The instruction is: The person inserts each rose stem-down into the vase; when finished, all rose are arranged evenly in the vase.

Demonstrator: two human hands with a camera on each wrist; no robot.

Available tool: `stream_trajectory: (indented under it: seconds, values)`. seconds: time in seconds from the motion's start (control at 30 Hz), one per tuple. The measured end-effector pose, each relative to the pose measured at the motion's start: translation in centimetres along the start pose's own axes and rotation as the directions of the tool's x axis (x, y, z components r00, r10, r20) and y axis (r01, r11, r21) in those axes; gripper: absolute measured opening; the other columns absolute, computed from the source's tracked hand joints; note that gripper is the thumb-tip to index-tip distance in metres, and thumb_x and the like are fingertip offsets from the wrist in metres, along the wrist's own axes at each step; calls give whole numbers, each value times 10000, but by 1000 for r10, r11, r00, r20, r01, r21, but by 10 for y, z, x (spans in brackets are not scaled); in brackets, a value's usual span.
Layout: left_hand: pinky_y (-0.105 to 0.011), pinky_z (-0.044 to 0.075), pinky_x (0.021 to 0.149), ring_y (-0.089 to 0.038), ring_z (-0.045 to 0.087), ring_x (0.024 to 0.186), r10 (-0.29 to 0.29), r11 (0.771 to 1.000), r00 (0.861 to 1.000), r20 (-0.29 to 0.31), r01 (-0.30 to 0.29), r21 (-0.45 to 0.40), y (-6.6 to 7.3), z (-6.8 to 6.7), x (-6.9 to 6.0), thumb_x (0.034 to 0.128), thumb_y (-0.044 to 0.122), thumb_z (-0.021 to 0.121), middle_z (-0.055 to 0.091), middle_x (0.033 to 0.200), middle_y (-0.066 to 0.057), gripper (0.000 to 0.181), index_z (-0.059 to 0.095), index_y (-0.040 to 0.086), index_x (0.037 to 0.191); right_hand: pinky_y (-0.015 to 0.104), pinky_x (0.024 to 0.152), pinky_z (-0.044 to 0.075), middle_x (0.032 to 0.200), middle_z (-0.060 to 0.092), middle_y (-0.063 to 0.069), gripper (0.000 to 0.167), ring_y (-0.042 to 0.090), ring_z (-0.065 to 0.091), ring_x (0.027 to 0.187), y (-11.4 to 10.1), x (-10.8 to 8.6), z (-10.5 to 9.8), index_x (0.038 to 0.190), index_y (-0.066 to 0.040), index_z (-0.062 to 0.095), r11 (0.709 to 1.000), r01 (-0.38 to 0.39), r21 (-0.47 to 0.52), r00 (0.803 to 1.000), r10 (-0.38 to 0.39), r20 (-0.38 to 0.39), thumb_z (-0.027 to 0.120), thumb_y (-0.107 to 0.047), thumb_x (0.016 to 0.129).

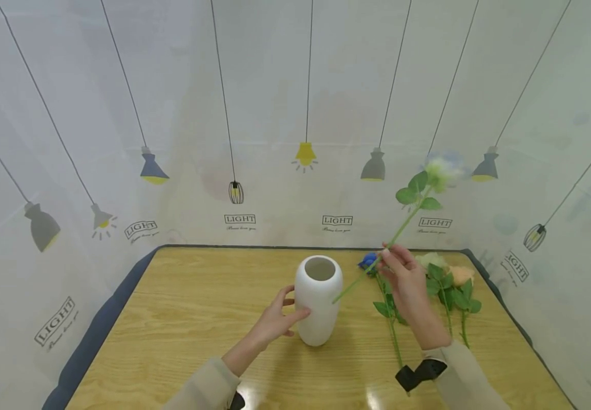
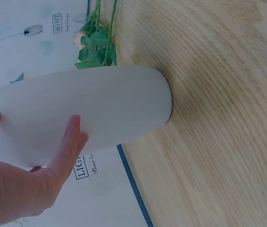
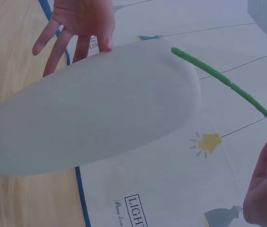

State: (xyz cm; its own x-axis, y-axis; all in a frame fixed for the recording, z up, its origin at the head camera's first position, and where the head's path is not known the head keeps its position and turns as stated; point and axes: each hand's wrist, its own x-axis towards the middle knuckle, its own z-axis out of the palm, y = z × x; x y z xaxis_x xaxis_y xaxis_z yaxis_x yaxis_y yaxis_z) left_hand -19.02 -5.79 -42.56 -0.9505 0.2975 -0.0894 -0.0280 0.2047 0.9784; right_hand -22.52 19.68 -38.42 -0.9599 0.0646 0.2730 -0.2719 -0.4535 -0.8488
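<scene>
A tall white vase (image 1: 317, 313) stands upright on the wooden table, its round mouth facing up. My left hand (image 1: 273, 320) rests against the vase's left side with fingers spread and mostly straight; the thumb touches the front. In the right wrist view, too, the left hand (image 3: 83, 23) has its fingers extended along the vase (image 3: 95, 109). Between thumb and fingers, my right hand (image 1: 405, 279) pinches the green stem of a pale white-blue rose (image 1: 441, 172), whose bloom is blurred. The rose tilts up to the right. Its stem's lower end (image 3: 180, 53) appears in front of the vase, below the rim.
On the table's right side lie a blue rose (image 1: 369, 262), a whitish rose (image 1: 433, 262) and a peach rose (image 1: 461, 275), with leaves and stems toward me. A fabric backdrop (image 1: 270, 102) printed with lamps surrounds the table (image 1: 188, 319) behind its dark-edged border.
</scene>
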Motion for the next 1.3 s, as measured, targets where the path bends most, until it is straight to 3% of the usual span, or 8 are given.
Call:
stream_trajectory:
  seconds: [0.37,0.53,0.63,0.73,0.87,1.0,1.13,1.3]
  values:
    - [-379,503,588,-414,452,1040,10,1000,1000,-3,-10,8,-33,0,20,798,367,644,372,1259,-269,720,276,91,1352,210,555,464,800,632,38,158,121,550,624,-10,17,23,1002,-23,611,990,143,-1,983,-143,-112,582,-31,847]
    - [-369,502,588,-415,453,1036,13,1000,1000,-4,-13,14,-29,0,18,802,374,637,375,1249,-275,708,284,79,1341,216,508,445,785,639,50,146,132,530,571,-10,23,27,980,-10,618,980,191,-47,970,-196,-143,594,-32,838]
    - [-396,501,605,-426,451,1033,9,1000,1000,-3,-9,7,-14,0,8,823,302,631,374,1244,-286,669,284,57,1339,210,493,436,776,648,31,163,121,520,546,-7,24,30,980,5,617,961,198,-191,962,-229,-152,614,-57,829]
    - [-417,499,624,-438,447,1033,2,1000,1000,-1,-2,4,-2,0,1,838,237,621,371,1239,-300,636,281,31,1335,194,488,437,782,654,17,200,109,519,530,-2,24,31,992,32,603,927,190,-322,963,-240,-122,628,-68,821]
    - [-415,499,619,-431,446,1039,-5,1000,1000,1,5,-7,-15,0,9,829,260,631,370,1249,-287,653,280,59,1342,178,478,434,788,651,1,179,97,516,523,0,20,35,985,23,606,877,197,-438,975,-224,-9,622,-47,821]
    - [-397,501,600,-412,455,1039,-8,1000,1000,2,8,-4,-30,-1,18,807,329,645,370,1263,-262,700,273,96,1353,207,454,424,730,620,47,157,143,507,515,-5,11,48,972,40,613,805,257,-535,966,-219,135,608,-15,825]
    - [-381,502,593,-402,465,1030,-3,1000,1000,5,3,-1,-35,-1,20,796,367,647,371,1264,-251,724,270,103,1355,243,429,414,731,585,100,161,194,495,492,-2,5,55,973,44,624,721,311,-619,949,-199,244,607,-23,828]
    - [-376,503,602,-401,464,1032,-5,1000,1000,14,4,0,-35,-1,21,795,389,640,364,1269,-249,731,266,103,1355,257,422,430,812,618,73,194,195,495,478,17,9,47,981,-15,644,638,307,-706,945,-115,306,623,-143,837]
